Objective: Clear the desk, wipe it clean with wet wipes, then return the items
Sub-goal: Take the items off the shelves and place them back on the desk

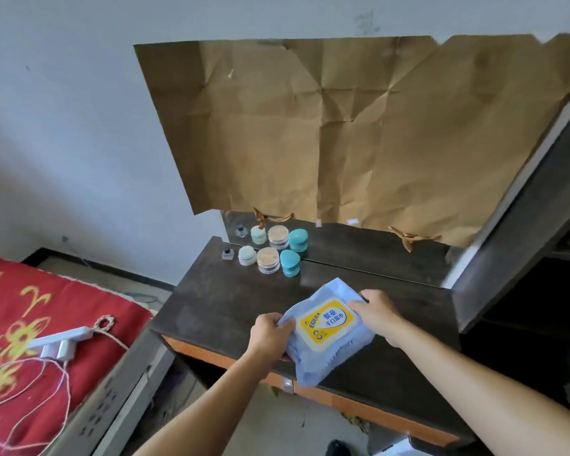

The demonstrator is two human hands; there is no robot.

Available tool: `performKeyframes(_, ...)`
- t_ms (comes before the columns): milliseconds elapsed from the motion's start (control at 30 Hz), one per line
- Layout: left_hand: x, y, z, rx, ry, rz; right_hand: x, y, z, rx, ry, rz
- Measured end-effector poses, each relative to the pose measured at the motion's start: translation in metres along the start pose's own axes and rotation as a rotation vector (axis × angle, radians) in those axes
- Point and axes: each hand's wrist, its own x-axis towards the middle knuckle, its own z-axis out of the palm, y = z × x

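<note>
Far left: bed with red patterned cover, white power strip and cord on it. Not on the desk.

Dark wood desk: four items in a row at back-left, touching or nearly touching. L→R: small glass bottle, pale green jar, clear jar of beige powder, teal heart-shaped container. Their reflections show in the mirror strip behind. The rest of the mirror is covered by creased brown paper. So clearing isn't done yet.

Left hand: fingers curled round the left long edge of the wet wipes pack, thumb on top.

Pack sits over the front-centre of the desk, with its near end overhanging the front edge. Can't tell if it's lifted or resting. Long axis runs roughly away from the person, far end tilted slightly right. Soft pale blue wrapper, crumpled at both grips and slack, probably part-used. Yellow label with white centre faces up, flap looks closed.

Right hand: pinches the far-right edge, thumb right at the label's far corner.

Key relation: label lies between the hands, right thumb nearer. Likely the right hand peels while the left steadies. Or the pack gets parked first so the jars can come off.
</note>
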Motion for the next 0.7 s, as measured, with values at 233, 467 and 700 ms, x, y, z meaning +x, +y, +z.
performKeyframes(233, 0.070, -0.027, -0.082, 0.278, 0.163, -0.129, 0.086, -0.064, 0.106, -0.181, -0.194, -0.134)
performKeyframes(467, 0.132, -0.047, -0.150, 0.378, 0.229, -0.189, 0.148, -0.131, 0.193, -0.332, -0.279, -0.261)
performKeyframes(700, 0.198, -0.073, -0.210, 0.507, 0.175, -0.198, 0.190, -0.174, 0.271, -0.342, -0.265, -0.248)
